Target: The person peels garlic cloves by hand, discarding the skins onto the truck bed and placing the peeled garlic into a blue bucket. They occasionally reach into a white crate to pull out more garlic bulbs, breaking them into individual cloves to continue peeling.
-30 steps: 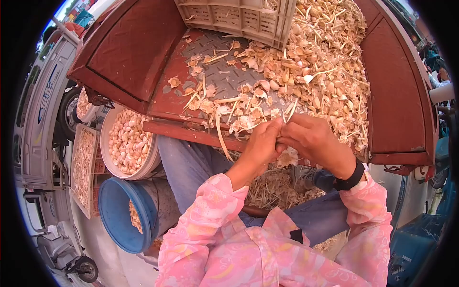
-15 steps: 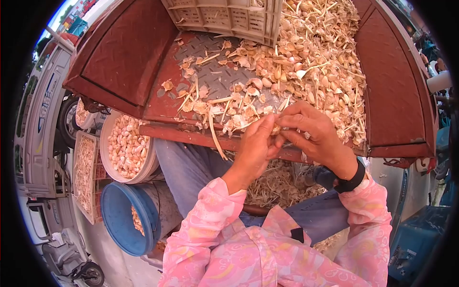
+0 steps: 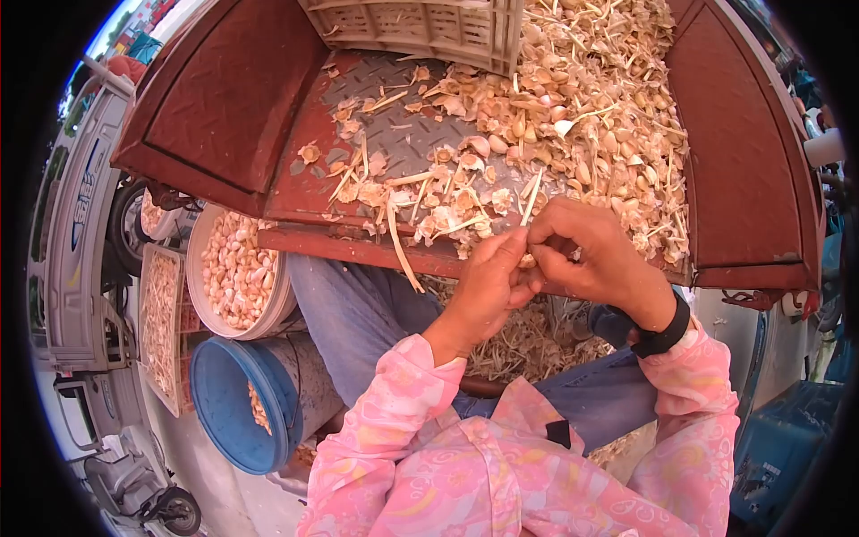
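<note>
My left hand (image 3: 490, 285) is closed, with thumb and fingers pinching a small garlic clove (image 3: 528, 261), mostly hidden by the fingers. Against it works my right hand (image 3: 586, 255), its thumb and forefinger curled together at the same clove; a dark band circles that wrist. Both hands are over the front lip of a red metal cart bed (image 3: 358, 242). Just beyond the fingertips a pale garlic stem (image 3: 532, 195) points away. A heap of loose garlic cloves and papery skins (image 3: 599, 134) covers the right side of the bed.
A plastic crate (image 3: 420, 31) stands tilted at the back of the bed. To the left are a white bucket of cloves (image 3: 237, 268), a blue bucket (image 3: 242, 394) and a crate of garlic bits (image 3: 161, 313). Stems and husks (image 3: 519, 345) lie below, between the legs.
My right hand has shifted slightly down, its fingers curling more tightly. The left hand stays nearly in place, turned a little. The view has shifted slightly.
</note>
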### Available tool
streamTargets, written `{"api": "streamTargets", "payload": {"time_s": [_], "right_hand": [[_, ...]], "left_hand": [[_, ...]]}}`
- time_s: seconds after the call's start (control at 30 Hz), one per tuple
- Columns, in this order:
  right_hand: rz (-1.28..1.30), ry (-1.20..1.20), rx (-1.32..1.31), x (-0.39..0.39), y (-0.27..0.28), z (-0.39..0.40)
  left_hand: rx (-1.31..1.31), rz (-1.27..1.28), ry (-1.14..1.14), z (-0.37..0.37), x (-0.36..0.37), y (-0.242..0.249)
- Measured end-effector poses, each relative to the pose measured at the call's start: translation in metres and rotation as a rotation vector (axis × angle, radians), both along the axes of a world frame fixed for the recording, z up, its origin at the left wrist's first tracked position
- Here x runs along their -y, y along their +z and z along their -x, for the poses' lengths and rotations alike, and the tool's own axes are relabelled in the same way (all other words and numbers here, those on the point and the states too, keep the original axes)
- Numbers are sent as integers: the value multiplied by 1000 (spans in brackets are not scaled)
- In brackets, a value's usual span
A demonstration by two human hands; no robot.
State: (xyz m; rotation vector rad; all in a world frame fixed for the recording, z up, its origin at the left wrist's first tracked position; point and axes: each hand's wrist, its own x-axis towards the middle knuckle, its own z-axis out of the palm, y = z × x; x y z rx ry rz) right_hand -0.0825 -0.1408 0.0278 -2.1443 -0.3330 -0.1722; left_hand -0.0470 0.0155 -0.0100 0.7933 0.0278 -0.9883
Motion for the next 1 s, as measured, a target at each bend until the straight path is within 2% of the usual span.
{"api": "streamTargets", "payload": {"time_s": [0.1, 0.3, 0.4, 0.5, 0.6, 0.7, 0.73, 0.8, 0.83, 0.9, 0.97, 1.0], "right_hand": [[-134, 15, -168, 1, -1, 3], [-131, -14, -173, -7, 2, 3], [2, -66, -52, -14, 1, 2], [208, -91, 74, -22, 11, -2], [382, -122, 93, -29, 21, -10], [299, 9, 90, -32, 26, -29], [221, -2, 105, -32, 25, -39], [58, -21, 138, -32, 18, -64], [191, -49, 179, -29, 12, -78], [451, -118, 265, -16, -4, -105], [577, -83, 262, -15, -17, -118], [644, -57, 231, -15, -21, -121]], "left_hand": [[-86, -1, 36, 1, 2, 0], [-19, 24, 83, 5, 2, -3], [91, 12, 163, 14, 5, -3], [84, 60, 189, 11, 4, -2], [-14, 159, 266, 6, 4, 11], [-65, 485, 264, -10, -12, 3], [-108, 315, 326, -19, -18, 12], [-222, 469, 398, -47, -52, 0], [-169, 454, 512, -60, -73, 13], [153, 310, 734, -86, -128, 23], [426, -63, 978, -110, -191, 25], [546, -271, 1027, -123, -225, 15]]}}
